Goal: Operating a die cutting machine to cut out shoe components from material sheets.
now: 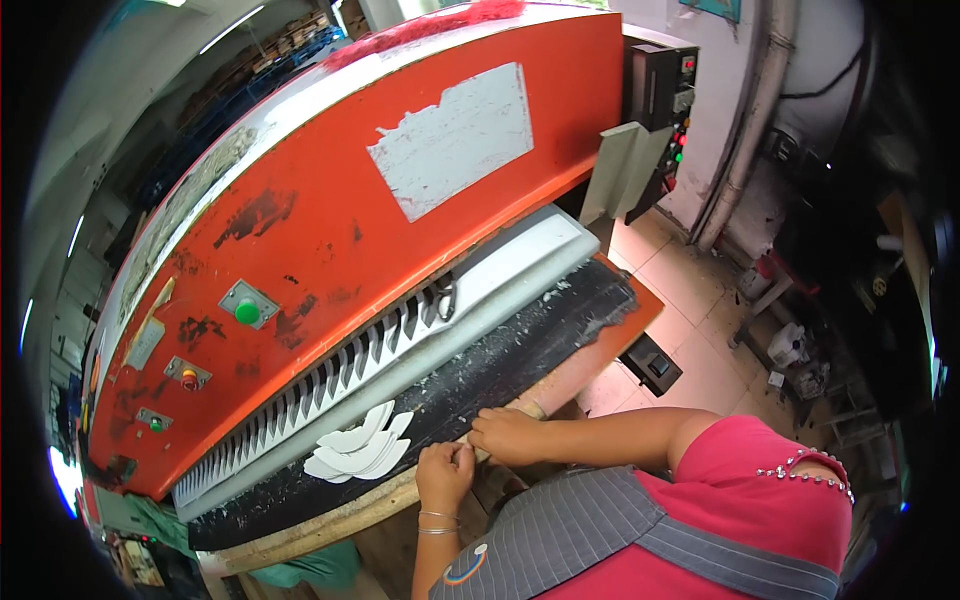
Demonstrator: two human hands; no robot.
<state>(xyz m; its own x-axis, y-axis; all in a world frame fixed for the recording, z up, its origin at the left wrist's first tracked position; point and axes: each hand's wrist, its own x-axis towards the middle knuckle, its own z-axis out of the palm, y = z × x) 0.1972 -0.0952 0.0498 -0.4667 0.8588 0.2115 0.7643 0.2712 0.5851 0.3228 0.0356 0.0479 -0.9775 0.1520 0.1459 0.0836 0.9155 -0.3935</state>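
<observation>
My left hand (445, 472), with thin bangles at the wrist, is at the front edge of the black work surface (480, 372). Its fingers are curled and pressed together. Just to its right, my right hand (505, 435) rests at the same edge with fingers bent inward; anything pinched between the two hands is too small to make out. A loose pile of curved white cut pieces (360, 452) lies on the black surface, left of my left hand. Behind it, a long white slab of sheet material (520, 262) shows a row of curved cut-outs. On this slab sits a dark loop-shaped tool (446, 296).
A large orange-red press machine (330, 200) stands over the slab, with a green button (247, 312) and a red button (189, 380) on its front. A metal guard plate (625, 172) juts out at right. A black foot pedal (651, 363) is on the tiled floor.
</observation>
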